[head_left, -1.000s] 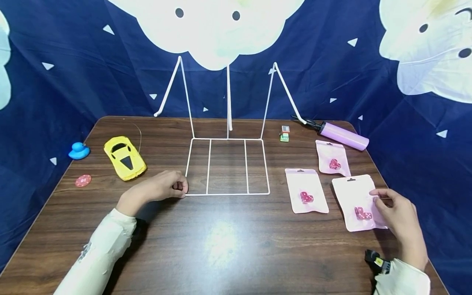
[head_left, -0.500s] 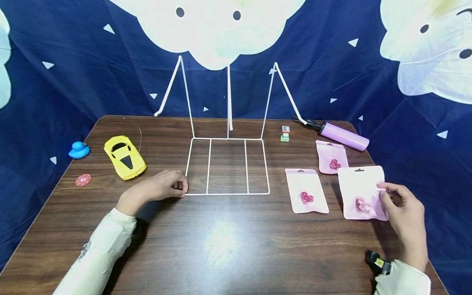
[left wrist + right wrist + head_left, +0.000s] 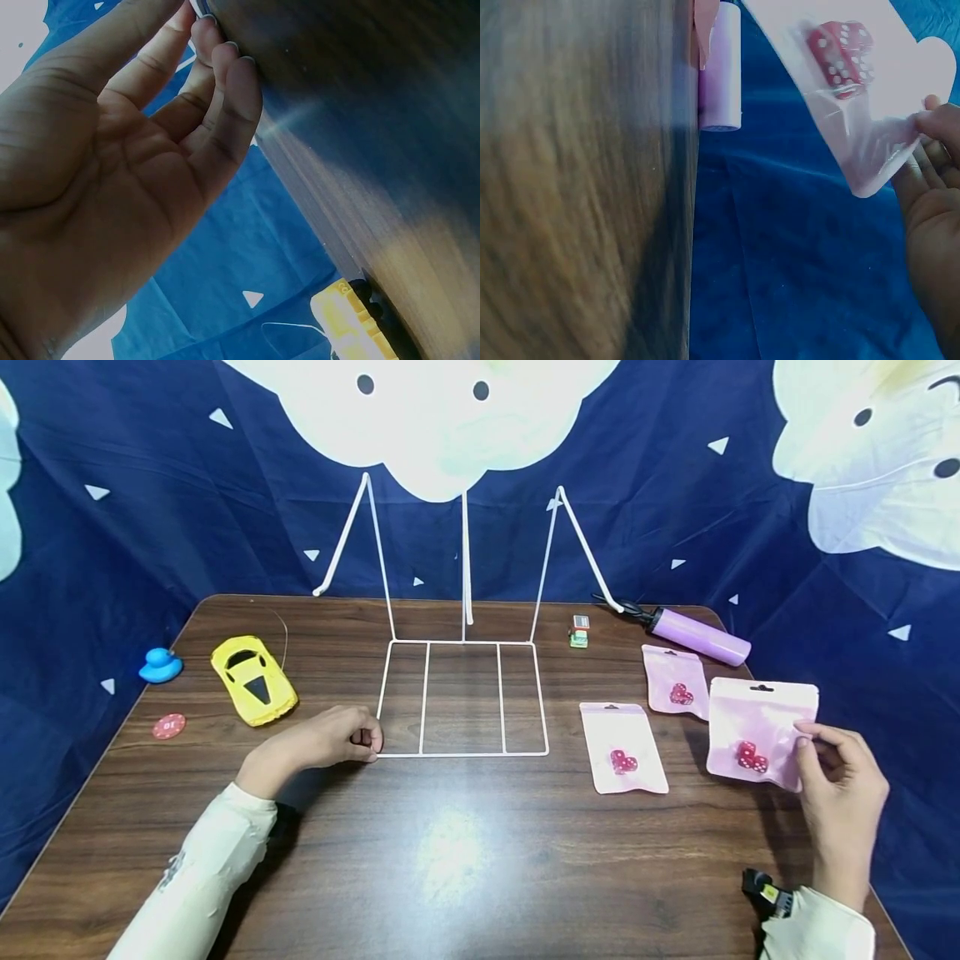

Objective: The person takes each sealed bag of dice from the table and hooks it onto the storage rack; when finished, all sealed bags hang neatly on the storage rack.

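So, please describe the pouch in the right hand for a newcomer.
On the wooden table stands a white wire rack. To its right lie two pink pouches. Choose the rightmost pouch, the only one raised, pinched by the right hand.

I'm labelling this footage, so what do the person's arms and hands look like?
The left hand and right hand are bare. The left sleeve is long, off-white and wrinkled, with a dark marking. The right sleeve is off-white too; beside it, at the wrist, shows a black device with a yellow patch.
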Tool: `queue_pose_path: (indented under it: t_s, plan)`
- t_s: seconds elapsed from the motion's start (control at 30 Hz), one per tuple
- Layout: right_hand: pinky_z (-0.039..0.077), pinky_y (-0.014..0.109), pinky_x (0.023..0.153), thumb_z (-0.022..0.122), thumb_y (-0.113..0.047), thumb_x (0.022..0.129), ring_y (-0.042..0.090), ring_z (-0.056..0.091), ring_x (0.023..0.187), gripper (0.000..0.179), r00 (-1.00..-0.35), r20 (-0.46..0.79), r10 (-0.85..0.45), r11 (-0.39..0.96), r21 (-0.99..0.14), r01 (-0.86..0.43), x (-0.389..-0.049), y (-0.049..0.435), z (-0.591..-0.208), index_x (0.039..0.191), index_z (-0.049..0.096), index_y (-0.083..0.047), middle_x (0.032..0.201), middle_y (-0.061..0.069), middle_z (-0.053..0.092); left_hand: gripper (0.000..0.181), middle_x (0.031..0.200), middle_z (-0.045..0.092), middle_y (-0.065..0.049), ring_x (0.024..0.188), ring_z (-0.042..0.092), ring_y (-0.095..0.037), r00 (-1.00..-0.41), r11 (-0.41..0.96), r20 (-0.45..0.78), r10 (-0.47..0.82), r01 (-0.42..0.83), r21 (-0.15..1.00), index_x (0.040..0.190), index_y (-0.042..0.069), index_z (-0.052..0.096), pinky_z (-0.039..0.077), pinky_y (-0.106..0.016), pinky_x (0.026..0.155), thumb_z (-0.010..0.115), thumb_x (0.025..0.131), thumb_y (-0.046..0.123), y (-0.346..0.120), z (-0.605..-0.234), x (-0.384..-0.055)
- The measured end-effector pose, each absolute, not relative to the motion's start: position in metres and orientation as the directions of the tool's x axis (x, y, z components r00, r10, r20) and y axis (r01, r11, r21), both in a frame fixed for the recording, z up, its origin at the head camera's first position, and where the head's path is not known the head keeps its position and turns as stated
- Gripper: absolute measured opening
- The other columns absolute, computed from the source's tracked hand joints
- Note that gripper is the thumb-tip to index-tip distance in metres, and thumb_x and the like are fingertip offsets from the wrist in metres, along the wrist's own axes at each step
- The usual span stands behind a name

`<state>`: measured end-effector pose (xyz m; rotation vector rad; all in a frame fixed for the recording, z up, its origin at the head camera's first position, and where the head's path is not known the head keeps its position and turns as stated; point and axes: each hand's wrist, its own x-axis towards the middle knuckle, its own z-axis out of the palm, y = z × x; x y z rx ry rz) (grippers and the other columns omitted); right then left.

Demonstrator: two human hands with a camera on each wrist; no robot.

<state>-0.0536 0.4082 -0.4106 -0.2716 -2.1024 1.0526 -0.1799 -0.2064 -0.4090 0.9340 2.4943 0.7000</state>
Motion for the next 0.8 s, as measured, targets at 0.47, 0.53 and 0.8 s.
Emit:
queue_pose_path:
  t_s: [0.47, 0.53, 0.8]
  plan:
    - [0.051, 0.01, 0.069, 0.066, 0.015, 0.095, 0.004, 0.065, 0.078, 0.022, -0.581, 0.599, 0.552, 0.41, -0.801, -0.437, -0.053, 0.396, -0.399, 0.114, 0.067, 0.027, 0.098, -0.001, 0.069, 0.018, 0.081, 0.059, 0.007, 0.075, 0.052, -0.007, -0.703, 0.655, -0.179, 0.688, 0.495, 0.572, 0.084, 0.016, 0.07, 0.046, -0.029, 0.069, 0.083, 0.091, 0.005, -0.206, -0.409, -0.181]
    - [0.05, 0.011, 0.065, 0.066, 0.018, 0.092, 0.008, 0.063, 0.073, 0.022, -0.548, 0.578, 0.604, 0.291, -0.8, -0.524, -0.053, 0.393, -0.397, 0.111, 0.066, 0.029, 0.094, 0.006, 0.069, 0.018, 0.081, 0.059, 0.007, 0.075, 0.053, -0.008, -0.705, 0.657, -0.182, 0.685, 0.49, 0.573, 0.084, 0.015, 0.07, 0.047, -0.029, 0.069, 0.083, 0.091, 0.005, -0.206, -0.409, -0.182]
    - [0.048, 0.014, 0.057, 0.07, 0.025, 0.085, 0.014, 0.057, 0.061, 0.023, -0.491, 0.543, 0.681, 0.06, -0.711, -0.701, -0.052, 0.382, -0.386, 0.105, 0.062, 0.034, 0.083, 0.016, 0.07, 0.018, 0.082, 0.059, 0.007, 0.075, 0.052, -0.007, -0.706, 0.662, -0.186, 0.684, 0.494, 0.563, 0.084, 0.015, 0.071, 0.047, -0.028, 0.069, 0.083, 0.091, 0.004, -0.206, -0.41, -0.181]
